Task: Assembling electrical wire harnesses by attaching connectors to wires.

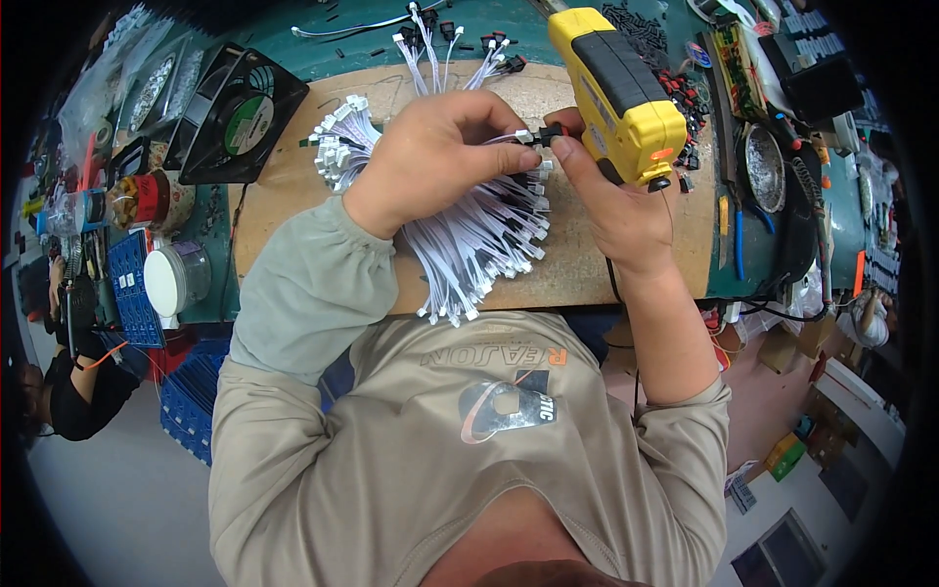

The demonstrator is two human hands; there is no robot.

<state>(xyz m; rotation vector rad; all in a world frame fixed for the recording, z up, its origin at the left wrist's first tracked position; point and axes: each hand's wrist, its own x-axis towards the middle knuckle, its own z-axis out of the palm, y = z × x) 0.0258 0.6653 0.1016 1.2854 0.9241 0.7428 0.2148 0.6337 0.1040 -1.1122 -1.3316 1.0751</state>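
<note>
Over the board, my left hand (435, 152) pinches the white plug (525, 136) of a thin cable between thumb and forefinger. The plug meets a small black switch (552, 133), which my right hand (618, 210) grips between thumb and fingers. I cannot tell whether plug and switch are joined. Just above my right hand is a boxy yellow-and-black device (621, 93); whether it rests on that hand or on a support is hidden. Beneath my left hand spreads a large bundle of white cables (465, 254) with white plugs at their ends.
Cables with black switches (430, 49) lie beyond the tan board (293, 249). Loose red-and-black switches (690, 117) are heaped right of the yellow device. At left stand a black fan (240, 117) and a white-lidded jar (176, 279); a metal dish (763, 171) is at right.
</note>
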